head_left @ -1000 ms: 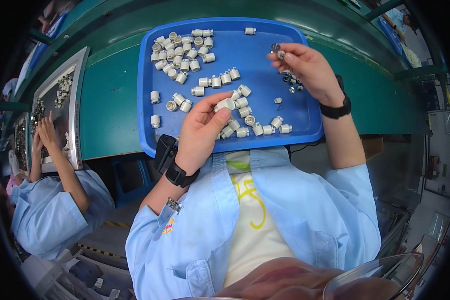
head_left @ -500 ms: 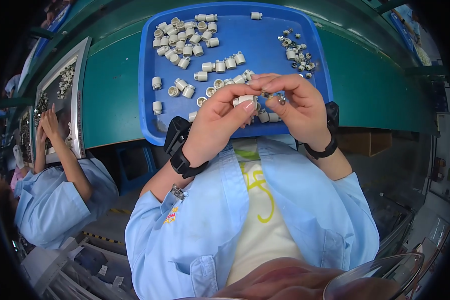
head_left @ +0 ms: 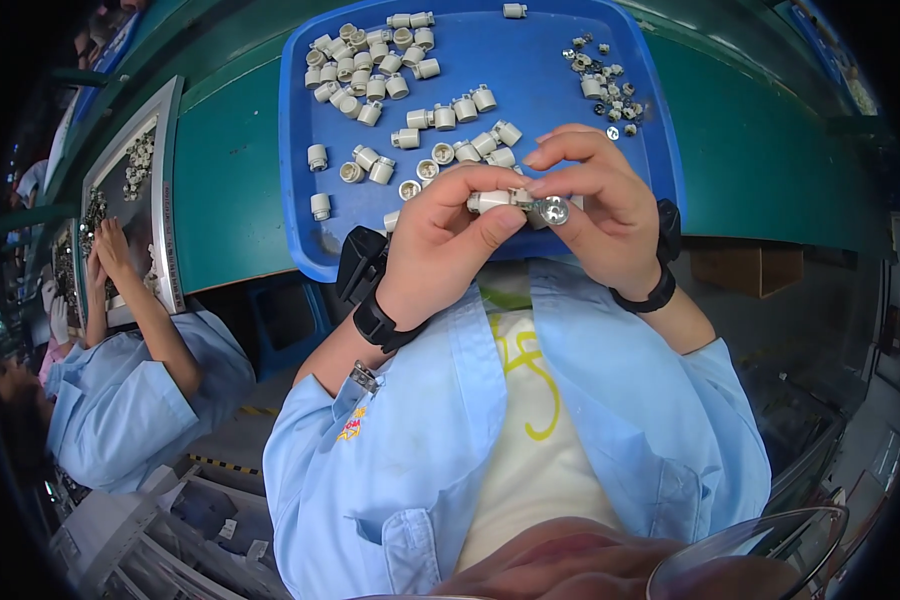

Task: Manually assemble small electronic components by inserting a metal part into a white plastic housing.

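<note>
Illumination is bright and even, coming from overhead; the blue tray [head_left: 300,150] shows soft glare and the hands cast only faint shadows on it. Focus is sharp at the centre, with slight softness toward the rim. Fisheye distortion bends the green table [head_left: 230,190] edge, and a black vignette fills the corners; colours stay saturated.

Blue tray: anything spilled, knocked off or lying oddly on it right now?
Nothing stands out. The white cylindrical parts and the small metal pieces all lie loose inside the blue tray. The left hand pinches one white part; the right hand holds a metal piece against it.
</note>
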`<state>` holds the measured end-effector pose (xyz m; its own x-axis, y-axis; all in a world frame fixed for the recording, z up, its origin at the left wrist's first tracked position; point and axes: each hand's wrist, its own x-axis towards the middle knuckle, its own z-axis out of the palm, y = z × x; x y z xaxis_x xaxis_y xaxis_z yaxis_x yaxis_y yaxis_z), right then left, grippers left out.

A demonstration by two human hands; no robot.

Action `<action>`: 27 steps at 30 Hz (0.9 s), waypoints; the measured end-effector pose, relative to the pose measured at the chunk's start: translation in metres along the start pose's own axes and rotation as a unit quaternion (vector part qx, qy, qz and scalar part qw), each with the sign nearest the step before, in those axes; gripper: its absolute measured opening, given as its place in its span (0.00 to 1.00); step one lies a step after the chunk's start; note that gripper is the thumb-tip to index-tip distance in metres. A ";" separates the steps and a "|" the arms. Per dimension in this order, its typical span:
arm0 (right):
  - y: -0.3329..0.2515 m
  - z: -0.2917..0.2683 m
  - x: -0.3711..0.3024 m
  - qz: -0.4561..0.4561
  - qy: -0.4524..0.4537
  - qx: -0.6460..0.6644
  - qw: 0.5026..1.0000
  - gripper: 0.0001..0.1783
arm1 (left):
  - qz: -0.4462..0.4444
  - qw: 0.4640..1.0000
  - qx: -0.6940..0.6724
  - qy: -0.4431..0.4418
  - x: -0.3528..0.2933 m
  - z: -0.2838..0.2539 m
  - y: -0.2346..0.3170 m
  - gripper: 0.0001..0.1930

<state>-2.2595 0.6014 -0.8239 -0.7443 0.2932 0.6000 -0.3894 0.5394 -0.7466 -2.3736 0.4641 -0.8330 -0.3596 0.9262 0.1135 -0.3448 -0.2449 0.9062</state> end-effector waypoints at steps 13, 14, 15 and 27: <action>0.005 -0.013 -0.001 -0.072 -0.043 -0.158 0.984 0.14 | 0.130 0.942 0.309 0.003 0.011 -0.005 -0.006 0.12; 0.006 -0.013 -0.001 -0.055 -0.049 -0.146 0.986 0.13 | 0.161 0.919 0.360 -0.006 0.012 -0.007 -0.005 0.12; 0.007 -0.011 -0.001 -0.038 -0.056 -0.135 0.989 0.13 | 0.191 0.892 0.409 -0.015 0.012 -0.008 -0.005 0.12; 0.006 0.001 0.006 -0.104 -0.084 -0.129 0.983 0.11 | -0.077 0.992 -0.070 -0.069 -0.002 -0.016 -0.001 0.12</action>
<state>-2.2664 0.6058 -0.8254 -0.7512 0.0322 0.6593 -0.4084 0.7621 -0.5025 -2.3862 0.4585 -0.8406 -0.1740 0.9839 0.0418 -0.5074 -0.1260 0.8525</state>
